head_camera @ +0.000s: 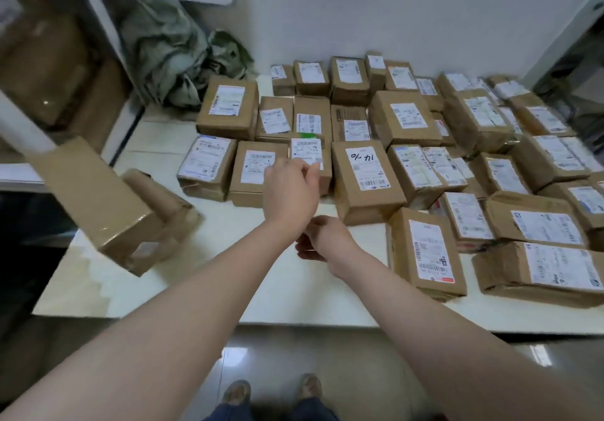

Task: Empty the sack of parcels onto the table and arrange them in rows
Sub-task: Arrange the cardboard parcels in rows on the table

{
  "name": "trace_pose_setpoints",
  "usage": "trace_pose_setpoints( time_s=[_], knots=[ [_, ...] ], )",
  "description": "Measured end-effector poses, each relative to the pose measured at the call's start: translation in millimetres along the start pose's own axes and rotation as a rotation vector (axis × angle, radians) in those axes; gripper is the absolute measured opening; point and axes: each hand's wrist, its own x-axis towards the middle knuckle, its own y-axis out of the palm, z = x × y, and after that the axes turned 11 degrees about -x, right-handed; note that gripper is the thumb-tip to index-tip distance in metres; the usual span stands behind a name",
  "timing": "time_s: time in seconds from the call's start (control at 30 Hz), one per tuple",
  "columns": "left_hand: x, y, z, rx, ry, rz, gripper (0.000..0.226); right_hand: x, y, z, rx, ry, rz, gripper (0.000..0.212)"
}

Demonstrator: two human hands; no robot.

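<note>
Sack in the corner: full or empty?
Looks empty: the sack lies crumpled and slack in the corner, with no parcel shapes bulging; its inside is not visible.

Plain white wall behind; glossy grey tiled floor below.

The bare left arm reaches from the lower left to the frame's centre. The left hand is back-up with fingers bent forward, its grip blurred. The right arm enters from the lower right, with the right hand just below the left hand, fingers loosely curled.
</note>
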Motion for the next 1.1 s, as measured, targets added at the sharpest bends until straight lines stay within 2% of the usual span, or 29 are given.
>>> trace_pose_setpoints(
  time_s=[0.07,0.13,0.2,0.23,0.3,0.37,0.4,0.43,0.5,0.53,0.67,0.73,0.8,0.87,0.97,1.1],
  knots=[
    [12.5,-47.0,8.4,0.052,0.044,-0.176,0.020,-2.1,37.3,19.2,-0.104,-0.165,0.054,0.005],
    [19.9,-99.3,21.3,0.095,0.084,-0.362,0.017,-6.1,76.3,39.4,-0.169,-0.324,0.091,0.025],
    [24.8,-152.0,40.4,0.169,0.087,-0.550,0.027,-13.4,117.5,62.6,-0.219,-0.461,0.103,0.042],
    [26.9,-175.9,51.0,0.212,0.029,-0.614,0.031,-18.6,137.3,73.7,-0.275,-0.525,0.099,0.049],
    [35.1,-215.3,77.2,0.209,-0.298,-0.637,0.040,-24.6,175.4,89.4,-0.482,-0.641,0.076,0.068],
    [41.7,-239.9,110.4,0.024,-0.711,-0.552,0.051,-33.4,208.7,97.8,-0.731,-0.662,0.079,0.092],
    [41.2,-245.6,129.1,-0.087,-0.807,-0.490,0.056,-34.8,223.3,97.8,-0.842,-0.635,0.065,0.103],
    [38.0,-247.7,145.3,-0.187,-0.830,-0.434,0.056,-37.1,234.1,97.2,-0.933,-0.594,0.024,0.107],
    [28.1,-247.0,165.5,-0.327,-0.793,-0.418,0.053,-28.8,241.5,90.7,-0.936,-0.507,-0.086,0.095],
    [23.8,-246.5,168.5,-0.372,-0.774,-0.432,0.049,-24.7,236.1,88.0,-0.821,-0.467,-0.104,0.087],
    [22.7,-244.2,172.6,-0.322,-0.761,-0.485,0.044,-20.0,178.2,72.1,-0.030,-0.249,0.146,0.053],
    [26.2,-231.7,171.0,-0.401,-0.750,-0.405,0.041,-20.0,146.5,53.9,0.152,-0.162,0.205,0.043],
    [28.1,-207.8,163.6,-0.542,-0.734,-0.225,0.037,-23.0,123.0,31.1,0.206,-0.127,0.190,0.041],
    [23.5,-179.8,147.5,-0.586,-0.715,-0.043,0.048,-30.1,103.7,8.2,0.217,-0.121,0.115,0.045],
    [14.2,-137.4,119.8,-0.630,-0.671,0.119,0.054,-45.9,73.0,-22.7,0.223,-0.129,0.007,0.060],
    [-4.2,-92.2,87.4,-0.687,-0.739,0.321,0.057,-67.5,34.5,-54.5,-0.102,-0.222,-0.279,0.092]
  ],
)
